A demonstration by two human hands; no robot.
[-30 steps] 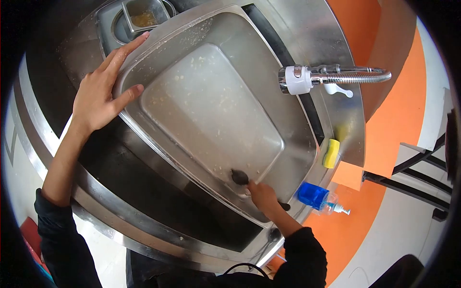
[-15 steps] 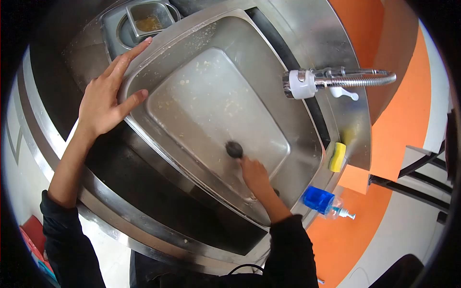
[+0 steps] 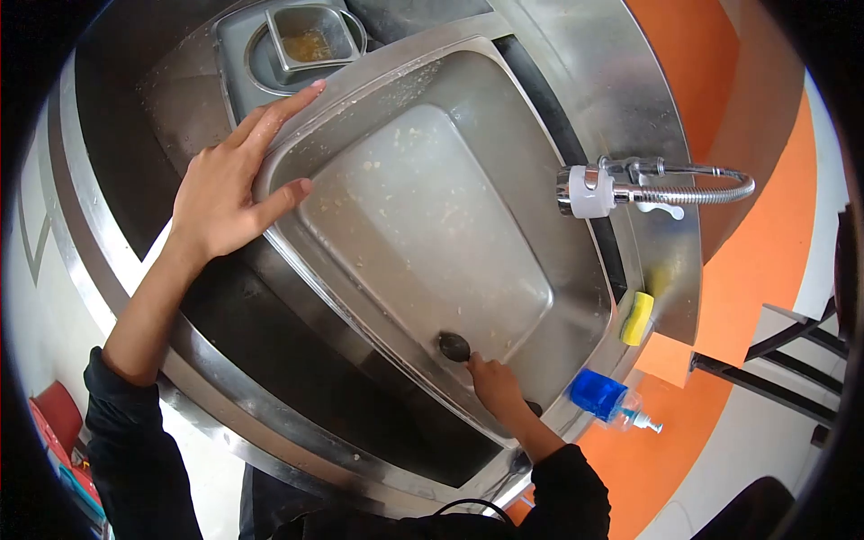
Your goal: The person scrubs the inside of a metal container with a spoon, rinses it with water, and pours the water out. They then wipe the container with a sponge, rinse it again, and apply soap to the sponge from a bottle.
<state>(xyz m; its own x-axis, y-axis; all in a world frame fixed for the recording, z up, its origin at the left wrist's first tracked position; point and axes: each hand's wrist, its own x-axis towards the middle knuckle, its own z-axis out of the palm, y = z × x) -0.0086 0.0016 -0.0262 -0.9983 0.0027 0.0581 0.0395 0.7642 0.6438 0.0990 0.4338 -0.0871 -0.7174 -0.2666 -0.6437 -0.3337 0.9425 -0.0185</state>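
A large steel tray [image 3: 504,135], smeared with food bits, lies tilted across the sink. My left hand [image 3: 229,193] grips the tray's far left rim, fingers spread along the edge and thumb inside. My right hand [image 3: 493,382] is down at the tray's near corner, pressing a small dark scrubber [image 3: 453,346] against the tray's inner floor.
The sink [image 3: 297,360] has a dark basin under the tray. A flexible faucet [image 3: 630,189] with a white head hangs over the right side. A yellow sponge [image 3: 637,317] and a blue soap bottle [image 3: 601,396] sit at the sink's right rim. A small steel container [image 3: 310,38] stands at the back.
My right hand pushed the scrubber up toward the tray's middle, then drew it back down to the near corner. My left hand kept hold of the rim.
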